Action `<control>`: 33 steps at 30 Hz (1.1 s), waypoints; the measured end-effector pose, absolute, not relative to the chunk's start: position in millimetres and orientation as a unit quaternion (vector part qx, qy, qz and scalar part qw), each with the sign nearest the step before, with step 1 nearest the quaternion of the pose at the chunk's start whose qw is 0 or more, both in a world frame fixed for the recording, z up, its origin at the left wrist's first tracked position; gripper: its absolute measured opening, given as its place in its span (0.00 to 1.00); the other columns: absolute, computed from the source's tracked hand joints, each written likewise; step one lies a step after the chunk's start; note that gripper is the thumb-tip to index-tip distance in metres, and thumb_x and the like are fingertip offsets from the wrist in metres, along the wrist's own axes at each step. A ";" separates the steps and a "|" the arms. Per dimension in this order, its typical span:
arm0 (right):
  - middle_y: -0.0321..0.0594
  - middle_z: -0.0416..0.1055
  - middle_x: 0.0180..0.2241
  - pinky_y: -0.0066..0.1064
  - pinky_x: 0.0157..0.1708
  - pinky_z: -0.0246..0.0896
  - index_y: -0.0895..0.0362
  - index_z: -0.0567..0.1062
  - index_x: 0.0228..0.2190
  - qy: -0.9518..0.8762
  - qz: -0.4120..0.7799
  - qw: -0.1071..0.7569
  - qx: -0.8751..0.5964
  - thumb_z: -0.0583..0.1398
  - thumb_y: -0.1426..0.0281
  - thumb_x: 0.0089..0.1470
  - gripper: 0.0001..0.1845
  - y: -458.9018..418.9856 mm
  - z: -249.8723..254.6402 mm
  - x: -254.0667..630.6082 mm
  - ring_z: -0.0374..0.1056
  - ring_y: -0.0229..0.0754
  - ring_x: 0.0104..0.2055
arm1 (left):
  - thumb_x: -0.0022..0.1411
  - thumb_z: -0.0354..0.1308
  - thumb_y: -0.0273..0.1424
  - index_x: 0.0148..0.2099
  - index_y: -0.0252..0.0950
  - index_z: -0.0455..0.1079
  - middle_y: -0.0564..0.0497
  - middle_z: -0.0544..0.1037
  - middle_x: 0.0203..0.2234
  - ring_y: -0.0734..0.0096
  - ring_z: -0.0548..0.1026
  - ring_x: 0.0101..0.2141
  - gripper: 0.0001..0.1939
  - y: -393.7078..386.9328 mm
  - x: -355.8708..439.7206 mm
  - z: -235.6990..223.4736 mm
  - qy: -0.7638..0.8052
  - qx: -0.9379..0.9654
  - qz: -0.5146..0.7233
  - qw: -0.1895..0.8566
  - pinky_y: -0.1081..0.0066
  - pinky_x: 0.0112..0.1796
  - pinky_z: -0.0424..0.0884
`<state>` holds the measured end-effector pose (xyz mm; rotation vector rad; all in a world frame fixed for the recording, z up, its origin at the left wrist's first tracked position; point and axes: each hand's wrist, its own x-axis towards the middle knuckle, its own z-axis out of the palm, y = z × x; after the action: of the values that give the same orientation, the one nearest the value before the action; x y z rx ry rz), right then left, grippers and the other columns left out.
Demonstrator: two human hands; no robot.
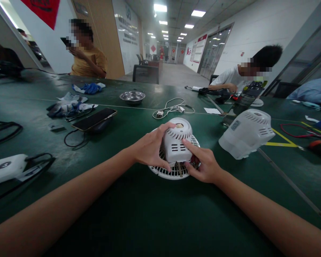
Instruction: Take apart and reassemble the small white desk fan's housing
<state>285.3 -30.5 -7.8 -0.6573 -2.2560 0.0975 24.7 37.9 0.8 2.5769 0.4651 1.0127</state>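
Green table in a long, lit office room.

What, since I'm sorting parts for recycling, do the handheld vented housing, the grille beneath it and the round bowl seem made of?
Vented housing: likely hard plastic, smooth and white, with moulded-looking slots. Grille: probably white plastic too, given its moulded-looking ribs, though coated metal is possible. Bowl: shiny metal, perhaps steel, judging by its silvery reflections.

A hand could pass over the green tabletop nearer than the grip; a coiled cable lies beyond it, a white housing to its right.
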 end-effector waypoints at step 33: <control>0.41 0.77 0.44 0.45 0.48 0.70 0.48 0.59 0.67 -0.744 0.175 0.459 -0.453 0.53 0.60 0.66 0.30 -5.5 -20.3 318.8 0.74 0.46 0.42 | 0.71 0.42 0.48 0.49 0.35 0.76 0.46 0.82 0.43 0.58 0.79 0.44 0.27 77.2 -11.9 -28.3 0.492 0.716 0.395 0.299 0.61 0.46 0.72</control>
<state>318.8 -5.5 -20.3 -1.1164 -1.8328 0.4312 -11.9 77.2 -28.3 1.9006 1.3073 1.0488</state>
